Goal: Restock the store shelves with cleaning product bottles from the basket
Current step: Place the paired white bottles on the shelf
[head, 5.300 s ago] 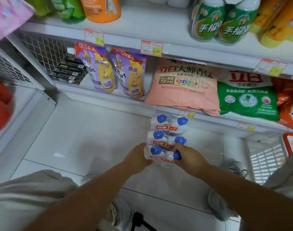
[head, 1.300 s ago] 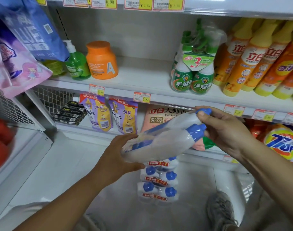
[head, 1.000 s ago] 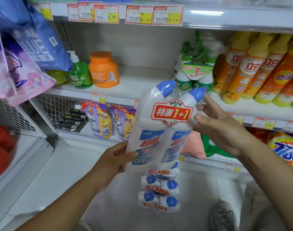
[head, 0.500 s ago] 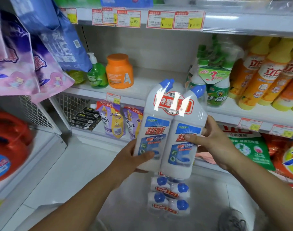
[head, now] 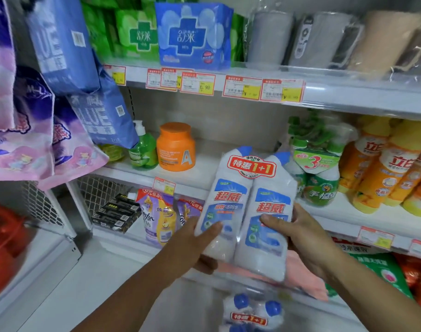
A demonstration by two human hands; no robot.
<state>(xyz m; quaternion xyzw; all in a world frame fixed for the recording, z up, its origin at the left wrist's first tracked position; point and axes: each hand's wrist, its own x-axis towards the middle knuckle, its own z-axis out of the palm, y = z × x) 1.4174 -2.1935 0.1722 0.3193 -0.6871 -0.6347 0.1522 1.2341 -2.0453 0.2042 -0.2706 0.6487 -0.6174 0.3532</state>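
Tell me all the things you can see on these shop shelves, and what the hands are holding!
twin-pack of bottles: one pack of two, white with blue caps, upright, held in front of the middle shelf
more twin-packs: at least one, white and blue, down low
orange jar: one, orange, middle shelf
pump bottle: one, green, left of the jar
green spray bottles: one bundle, green and white, middle shelf
orange bottles: several, orange and yellow, middle shelf, right
blue box: one, blue, top shelf
purple pouches: two, purple, lower shelf
left hand: holds the pack's left side
right hand: holds the pack's right side
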